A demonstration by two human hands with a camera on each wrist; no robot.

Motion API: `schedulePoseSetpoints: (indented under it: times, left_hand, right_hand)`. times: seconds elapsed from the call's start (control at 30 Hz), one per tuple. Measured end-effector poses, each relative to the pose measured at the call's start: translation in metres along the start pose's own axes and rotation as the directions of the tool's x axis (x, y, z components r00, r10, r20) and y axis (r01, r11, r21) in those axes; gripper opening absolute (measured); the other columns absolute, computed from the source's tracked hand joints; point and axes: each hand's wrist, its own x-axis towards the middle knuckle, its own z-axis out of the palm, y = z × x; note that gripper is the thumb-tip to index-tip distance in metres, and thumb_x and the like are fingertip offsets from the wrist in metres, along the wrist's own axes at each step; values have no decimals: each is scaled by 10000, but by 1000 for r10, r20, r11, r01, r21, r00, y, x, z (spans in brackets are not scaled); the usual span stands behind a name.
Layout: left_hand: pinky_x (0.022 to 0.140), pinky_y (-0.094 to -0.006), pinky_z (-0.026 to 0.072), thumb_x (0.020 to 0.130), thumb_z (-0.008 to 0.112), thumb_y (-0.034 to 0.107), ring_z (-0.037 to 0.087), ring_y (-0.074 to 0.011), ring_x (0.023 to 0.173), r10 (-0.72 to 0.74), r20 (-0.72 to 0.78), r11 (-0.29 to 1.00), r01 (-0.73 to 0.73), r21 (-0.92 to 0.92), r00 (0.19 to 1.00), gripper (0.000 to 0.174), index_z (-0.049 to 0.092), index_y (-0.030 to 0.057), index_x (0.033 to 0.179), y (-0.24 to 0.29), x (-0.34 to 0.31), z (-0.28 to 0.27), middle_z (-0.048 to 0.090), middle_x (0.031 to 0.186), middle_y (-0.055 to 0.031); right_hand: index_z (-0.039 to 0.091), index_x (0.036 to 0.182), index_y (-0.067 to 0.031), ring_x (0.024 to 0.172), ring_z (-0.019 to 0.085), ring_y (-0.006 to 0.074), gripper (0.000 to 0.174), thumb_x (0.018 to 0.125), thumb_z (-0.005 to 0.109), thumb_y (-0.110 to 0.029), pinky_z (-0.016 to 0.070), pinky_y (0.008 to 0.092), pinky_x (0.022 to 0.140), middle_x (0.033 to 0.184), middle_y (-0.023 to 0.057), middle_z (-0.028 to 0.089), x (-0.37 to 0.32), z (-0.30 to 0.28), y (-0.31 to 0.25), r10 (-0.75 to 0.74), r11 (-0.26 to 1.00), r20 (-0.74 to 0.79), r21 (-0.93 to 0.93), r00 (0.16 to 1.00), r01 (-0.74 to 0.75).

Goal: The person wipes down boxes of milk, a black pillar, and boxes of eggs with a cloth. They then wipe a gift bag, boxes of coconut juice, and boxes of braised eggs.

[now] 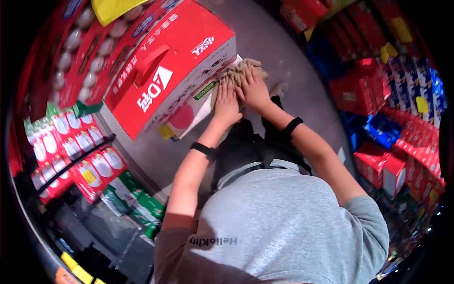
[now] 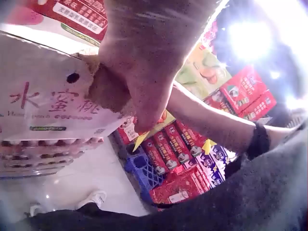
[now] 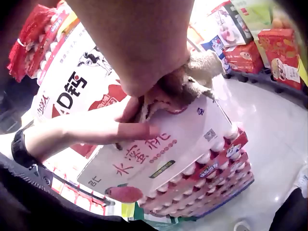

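A beige cloth (image 1: 250, 64) lies bunched at one end of a white carton (image 1: 190, 124) with pink characters. My left hand (image 1: 227, 102) rests on the cloth with fingers extended. Close beside it, my right hand (image 1: 254, 89) presses the cloth, its fingers also stretched out. In the left wrist view, folds of the cloth (image 2: 108, 91) show below my left hand (image 2: 139, 67), over the edge of the carton (image 2: 43, 96). The right wrist view has the cloth (image 3: 204, 70) under my right hand (image 3: 159, 62), whose fingertips are hidden there; my left hand (image 3: 127, 127) lies across the carton top (image 3: 192, 132).
A large red box (image 1: 175, 57) with a handle stands against the carton. Stacked egg trays (image 3: 207, 175) support the carton. Red boxes (image 1: 359, 90) and a blue crate (image 2: 144, 171) line the right side; packaged goods (image 1: 90, 165) fill the left. A shoe (image 1: 279, 90) is on the floor (image 1: 307, 104).
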Motion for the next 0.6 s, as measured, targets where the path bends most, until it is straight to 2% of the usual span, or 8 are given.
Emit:
schedulePoseSetpoints:
  times: [0.23,0.37,0.4,0.43,0.5,0.53,0.57,0.6]
  left_hand:
    - [1086,-494,73,681,659,328,31,-434,1327,77,-51,975,-86,-206,996,880,225,-104,1313,0,16,3,118,1404,-271]
    - [1077,-498,91,678,655,329,56,-455,1316,118,-9,984,-118,-132,993,895,206,-103,1319,19,41,-3,124,1401,-282]
    - [1073,-503,100,674,658,333,73,-448,1316,108,-17,981,-110,-160,994,874,237,-103,1304,26,50,-8,147,1397,-276]
    - [1069,-509,110,671,660,336,90,-442,1316,93,-31,979,-97,-182,995,855,268,-104,1289,33,58,-13,171,1393,-271]
    - [1062,-516,125,664,666,337,112,-433,1315,87,72,989,-78,-125,994,830,305,-102,1268,44,73,-14,206,1382,-262]
    - [1055,-524,141,657,673,338,134,-424,1313,81,192,996,-71,-59,978,806,341,-100,1246,44,87,-11,242,1371,-254]
    - [1041,-537,165,649,684,336,169,-409,1309,59,169,993,-41,-108,984,769,387,-100,1209,46,93,-13,291,1350,-241]
    - [1050,-524,157,654,686,338,166,-401,1314,36,196,994,-16,-106,980,776,382,-102,1216,47,102,-16,278,1358,-245]
  right_hand:
    - [444,1222,14,1140,430,401,526,805,533,-294,396,412,929,1285,258,389,2,-2,16,197,853,75,478,978,-208]
    - [510,1149,-11,823,567,407,510,767,553,-346,468,429,723,942,253,586,2,2,53,223,529,203,796,953,-293]
    - [524,1131,4,744,594,373,511,815,526,-397,470,420,690,843,207,622,8,-5,68,157,461,477,739,865,-492]
    - [524,1131,4,744,594,373,511,815,526,-397,470,420,690,843,207,622,7,2,79,152,452,487,740,860,-498]
    - [503,1175,1,915,589,300,526,893,431,-437,448,377,808,1005,171,616,8,17,97,-69,208,739,667,670,-715]
    - [482,1182,29,1072,496,213,529,943,349,-423,363,307,940,1170,163,536,4,29,96,-40,2,549,835,835,-550]
    - [410,1278,9,1213,391,235,567,947,315,-442,291,312,1016,1339,157,393,19,12,109,-231,-80,641,738,732,-670]
    - [363,1312,1,1264,319,248,586,947,297,-451,249,319,1042,1376,167,334,26,13,114,-238,-71,620,757,748,-650]
